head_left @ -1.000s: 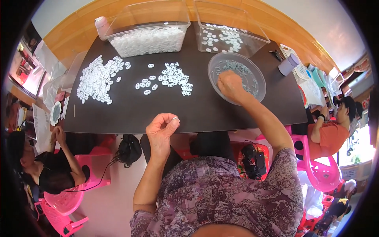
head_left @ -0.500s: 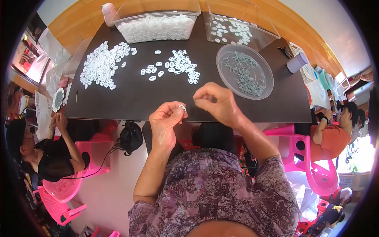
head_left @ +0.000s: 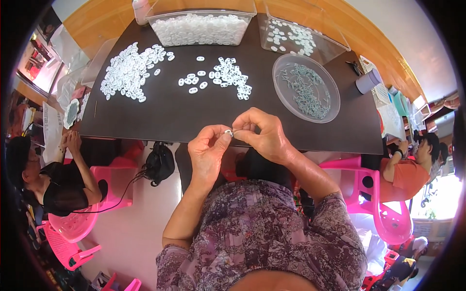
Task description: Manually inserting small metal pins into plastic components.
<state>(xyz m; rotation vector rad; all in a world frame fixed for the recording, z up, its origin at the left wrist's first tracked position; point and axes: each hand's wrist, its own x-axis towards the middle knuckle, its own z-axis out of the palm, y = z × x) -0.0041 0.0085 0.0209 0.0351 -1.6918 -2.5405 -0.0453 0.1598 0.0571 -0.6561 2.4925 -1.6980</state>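
Over the table's near edge, my left hand [head_left: 206, 154] pinches a small white plastic piece [head_left: 228, 131] between thumb and forefinger. My right hand [head_left: 266, 137] meets it from the right, thumb and forefinger pressed together against the piece. Whatever its fingertips hold is too small to make out. Beyond my hands lies a cluster of similar white two-hole pieces [head_left: 232, 73], with several loose oval ones [head_left: 193, 90] to its left. A round clear dish [head_left: 286, 100] at the right holds many thin grey-green screw-like pieces [head_left: 310, 94].
A large heap of white oval pieces [head_left: 124, 75] covers the table's left side. Two clear bins, one full [head_left: 201, 42] and one sparsely filled [head_left: 323, 53], line the back. A grey-lilac cup [head_left: 368, 81] stands far right. People sit left [head_left: 68, 179] and right [head_left: 405, 172].
My right hand has moved left and its fingertips now meet the white piece, where before there was a gap. My left hand still grips that piece. The view has shifted slightly.
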